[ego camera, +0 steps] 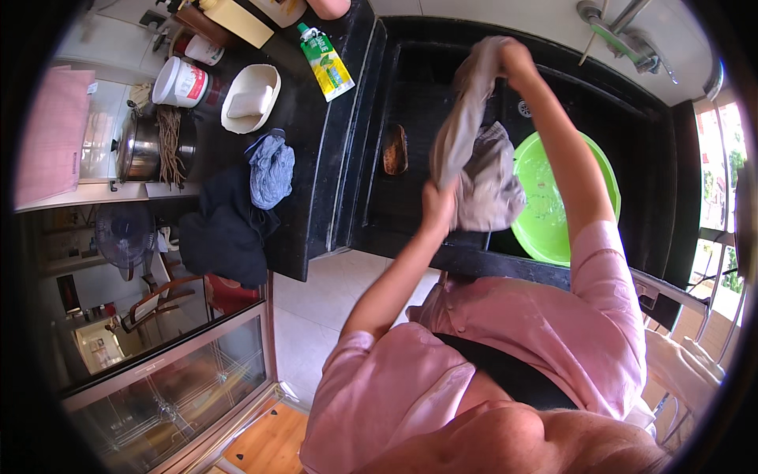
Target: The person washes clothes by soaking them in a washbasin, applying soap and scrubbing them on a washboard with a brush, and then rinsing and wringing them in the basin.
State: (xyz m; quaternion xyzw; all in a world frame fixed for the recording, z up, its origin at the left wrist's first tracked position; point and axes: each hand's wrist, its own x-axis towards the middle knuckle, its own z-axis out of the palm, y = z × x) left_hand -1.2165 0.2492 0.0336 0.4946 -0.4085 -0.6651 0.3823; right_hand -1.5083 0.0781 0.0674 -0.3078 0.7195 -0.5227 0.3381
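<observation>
A wet-looking grey-brown cloth garment (488,183) is stretched between my hands over the black sink counter (408,207). My left hand (439,204) grips its lower part, near the bunched bulk of the fabric. Higher up in the view, my right hand (514,58) is closed on the far end, with a twisted length running between the two. Beside the garment, on the right, a light green plastic basin (548,207) holds water and is partly hidden by my right forearm. A brown scrubbing brush (395,149) lies left of the garment.
A faucet (622,41) is at the upper right. On the left counter are a toothpaste tube (327,62), a dish with a bar of soap (250,101), a white tub (180,83), a blue cloth (272,169) and a dark garment (225,237). A metal pot (139,145) stands farther left.
</observation>
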